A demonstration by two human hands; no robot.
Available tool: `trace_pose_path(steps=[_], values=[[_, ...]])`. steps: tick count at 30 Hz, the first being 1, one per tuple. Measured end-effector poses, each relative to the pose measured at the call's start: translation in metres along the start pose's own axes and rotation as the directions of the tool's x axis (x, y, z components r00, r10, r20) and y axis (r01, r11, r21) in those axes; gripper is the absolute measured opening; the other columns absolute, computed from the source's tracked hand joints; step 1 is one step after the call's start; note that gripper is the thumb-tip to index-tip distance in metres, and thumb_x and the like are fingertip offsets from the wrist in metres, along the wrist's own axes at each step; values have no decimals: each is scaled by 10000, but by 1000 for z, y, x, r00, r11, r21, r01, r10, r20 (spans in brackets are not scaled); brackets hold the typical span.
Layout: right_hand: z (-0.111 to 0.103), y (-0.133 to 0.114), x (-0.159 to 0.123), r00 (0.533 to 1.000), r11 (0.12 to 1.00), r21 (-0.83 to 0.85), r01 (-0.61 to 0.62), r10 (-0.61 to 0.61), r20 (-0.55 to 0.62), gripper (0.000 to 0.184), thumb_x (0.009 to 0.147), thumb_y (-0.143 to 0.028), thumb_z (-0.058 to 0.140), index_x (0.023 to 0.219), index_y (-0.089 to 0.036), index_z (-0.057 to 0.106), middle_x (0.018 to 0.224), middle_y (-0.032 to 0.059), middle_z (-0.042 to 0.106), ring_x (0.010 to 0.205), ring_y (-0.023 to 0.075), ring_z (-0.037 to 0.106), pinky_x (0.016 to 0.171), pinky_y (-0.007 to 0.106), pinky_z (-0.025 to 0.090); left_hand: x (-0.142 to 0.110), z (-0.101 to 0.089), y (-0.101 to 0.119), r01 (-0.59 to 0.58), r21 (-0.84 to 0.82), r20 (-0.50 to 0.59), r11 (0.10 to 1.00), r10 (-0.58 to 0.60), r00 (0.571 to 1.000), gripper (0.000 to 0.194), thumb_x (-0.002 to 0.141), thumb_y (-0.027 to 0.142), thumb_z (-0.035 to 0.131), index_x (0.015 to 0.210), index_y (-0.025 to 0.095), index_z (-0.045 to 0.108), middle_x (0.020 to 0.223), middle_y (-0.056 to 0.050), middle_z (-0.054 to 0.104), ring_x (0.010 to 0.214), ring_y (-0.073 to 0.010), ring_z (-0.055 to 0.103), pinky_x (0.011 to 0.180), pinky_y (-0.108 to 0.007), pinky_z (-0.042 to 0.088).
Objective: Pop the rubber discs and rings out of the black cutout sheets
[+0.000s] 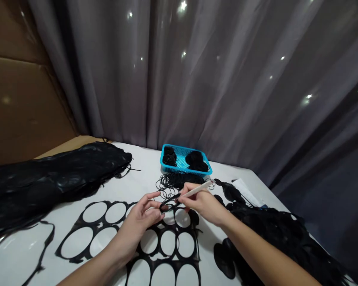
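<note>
My right hand (pixel 201 202) is closed round a slim white pen-like tool (pixel 198 187), whose rear end points up to the right. Its working tip is hidden by the fingers. My left hand (pixel 143 212) is curled, with its thumb and fingertips at the edge of a thin black ring (pixel 162 204) that spans the gap between both hands. Under them lies a black rubber sheet (pixel 137 256) with rows of round holes. Just beyond the hands is a loose pile of thin black rings (pixel 179 180).
A blue basket (pixel 184 149) with stacks of black round pieces stands at the back. A big heap of black sheets (pixel 48 178) lies left, near a cardboard box (pixel 24 99). Black discs and scraps (pixel 271 234) cover the right side. A grey curtain (pixel 179 79) hangs behind the white table (pixel 141 157).
</note>
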State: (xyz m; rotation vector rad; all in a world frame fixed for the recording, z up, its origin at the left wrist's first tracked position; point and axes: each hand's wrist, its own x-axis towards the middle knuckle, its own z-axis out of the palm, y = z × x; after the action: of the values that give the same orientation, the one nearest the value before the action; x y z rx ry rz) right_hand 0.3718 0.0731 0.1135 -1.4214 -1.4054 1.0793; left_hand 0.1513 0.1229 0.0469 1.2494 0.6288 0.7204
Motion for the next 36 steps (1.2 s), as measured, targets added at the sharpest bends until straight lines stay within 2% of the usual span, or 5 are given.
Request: trace_pose_path(steps=[5,13,22,27,36], values=[[-52,10,62,978,998,28,-57,62,-201,264,772,-311,791,723,-184,565,800,44,741,781,177,707,703,271,578,1,-23,11,-67,473,155,878,-8,988,429,925,360,567,1336,258,497,1362,-101,530,1278,-267,523,1045,-415,445],[-134,47,111,792,930,-85,-358,254,-555,289,974,-343,623,1191,-152,616,1146,71,654,937,193,669,799,383,586,-11,-27,47,3,992,26,122,-234,972,461,695,343,837,1059,172,612,1164,-141,559,1126,-389,495,949,-538,397],[-88,20,35,871,971,-127,-203,120,-476,221,723,-327,779,862,-167,716,955,59,724,832,207,654,658,272,485,-24,-14,33,-247,922,335,300,-293,895,144,795,78,640,764,193,559,896,-29,646,867,-228,615,730,-293,426],[8,21,-54,920,980,182,-84,6,393,294,658,-371,874,695,-175,659,1144,98,669,1009,240,628,840,353,504,-27,12,32,-117,453,365,884,-64,929,129,958,309,559,896,198,537,831,3,645,747,-152,606,675,-249,441],[-68,-7,-151,879,986,167,-2,82,-470,335,696,-468,834,651,-213,621,949,66,677,1085,287,604,841,332,484,-28,12,38,-196,602,423,774,-101,900,369,842,361,739,1179,265,621,1200,-46,585,1114,-251,568,937,-359,449]])
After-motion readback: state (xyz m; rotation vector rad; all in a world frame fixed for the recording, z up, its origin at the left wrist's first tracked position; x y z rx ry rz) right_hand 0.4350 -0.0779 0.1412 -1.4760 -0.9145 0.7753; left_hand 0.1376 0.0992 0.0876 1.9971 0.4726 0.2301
